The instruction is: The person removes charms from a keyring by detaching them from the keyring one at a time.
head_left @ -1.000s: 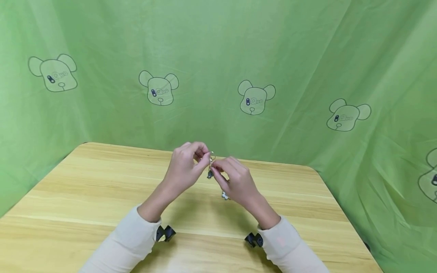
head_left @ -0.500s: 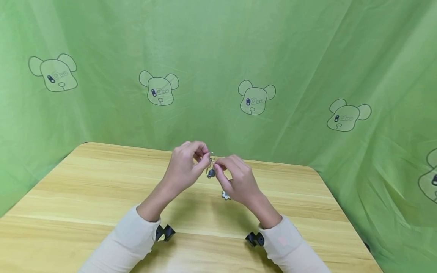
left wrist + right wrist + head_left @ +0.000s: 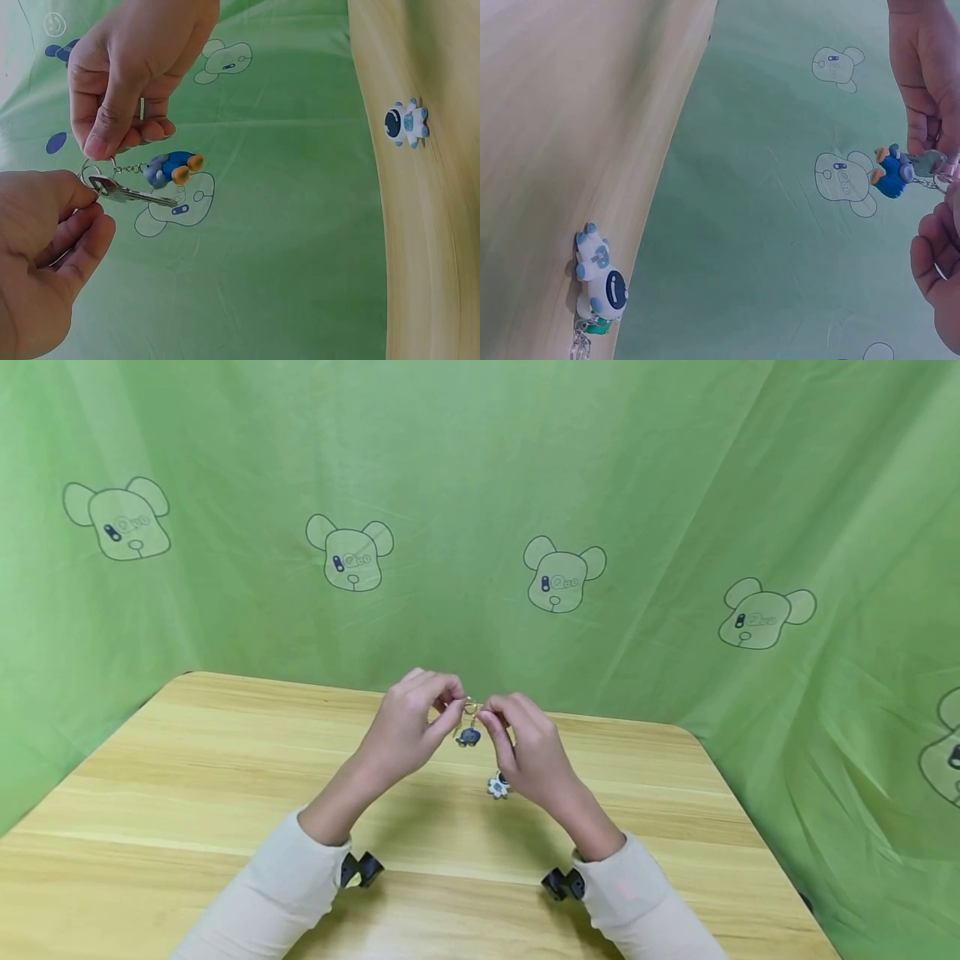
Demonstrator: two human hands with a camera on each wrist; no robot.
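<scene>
My left hand (image 3: 408, 722) pinches a metal key ring with its thumb and fingertips above the far part of the table. A silver key (image 3: 139, 196) dangles from it, clearest in the left wrist view. Opposite it, my right hand (image 3: 528, 747) pinches the ring (image 3: 470, 705) between thumb and fingertips. From a short chain between the hands hangs a small figurine (image 3: 171, 168) with a grey head, blue body and orange feet. An astronaut keychain (image 3: 600, 274), white and blue with a dark visor, lies on the table below my right hand. Fingers partly hide the ring.
The wooden table (image 3: 225, 777) reaches to a green curtain (image 3: 465, 460) printed with bear heads. Beside the astronaut, a metal chain (image 3: 580, 345) and a small green piece (image 3: 598, 326) show. Black wrist mounts (image 3: 363, 870) sit at both cuffs.
My right hand has shifted up and slightly right, its fingertips rising towards the ring. The figurine now hangs in fuller view, and more of the astronaut shows. My left hand stays nearly still.
</scene>
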